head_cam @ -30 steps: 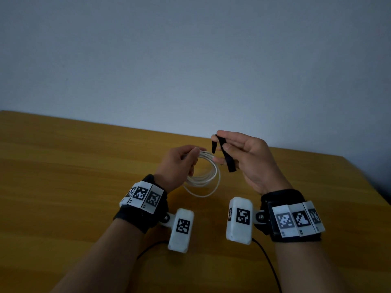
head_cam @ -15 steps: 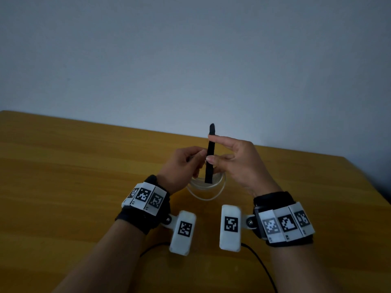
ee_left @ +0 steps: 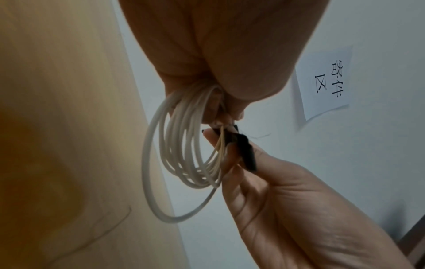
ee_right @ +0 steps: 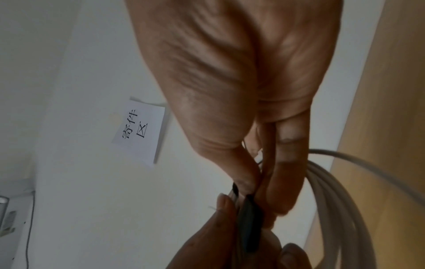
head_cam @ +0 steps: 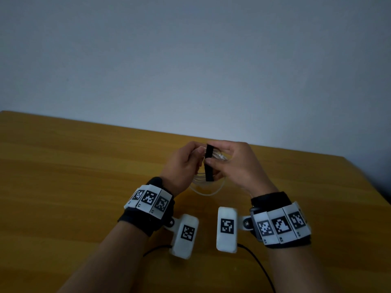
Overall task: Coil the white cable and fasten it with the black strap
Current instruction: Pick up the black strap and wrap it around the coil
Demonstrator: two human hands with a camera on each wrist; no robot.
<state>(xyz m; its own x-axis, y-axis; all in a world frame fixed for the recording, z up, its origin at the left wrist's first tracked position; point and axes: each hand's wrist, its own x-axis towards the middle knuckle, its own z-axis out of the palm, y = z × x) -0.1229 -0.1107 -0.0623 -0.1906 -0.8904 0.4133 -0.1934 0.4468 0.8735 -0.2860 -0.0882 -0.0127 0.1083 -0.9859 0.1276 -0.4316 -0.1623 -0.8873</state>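
Observation:
The white cable [head_cam: 206,188] [ee_left: 181,158] [ee_right: 331,196] is wound into a loose coil of several loops, held above the wooden table [head_cam: 84,187]. My left hand [head_cam: 186,163] [ee_left: 216,72] grips the top of the coil. The black strap [head_cam: 209,162] [ee_left: 243,149] [ee_right: 249,227] lies across the coil next to the left fingers, its lower end hanging free. My right hand [head_cam: 230,163] [ee_right: 253,145] pinches the strap against the cable between thumb and fingers.
A pale wall [head_cam: 190,60] stands behind the table's far edge, with a paper sign [ee_left: 326,81] [ee_right: 140,134] stuck on it. Black cords [head_cam: 258,265] run from the wrist cameras over the near part of the table.
The strap stood upright above the coil held by my right hand; now it is lowered and laid across the coil's top. Both hands have closed together around it.

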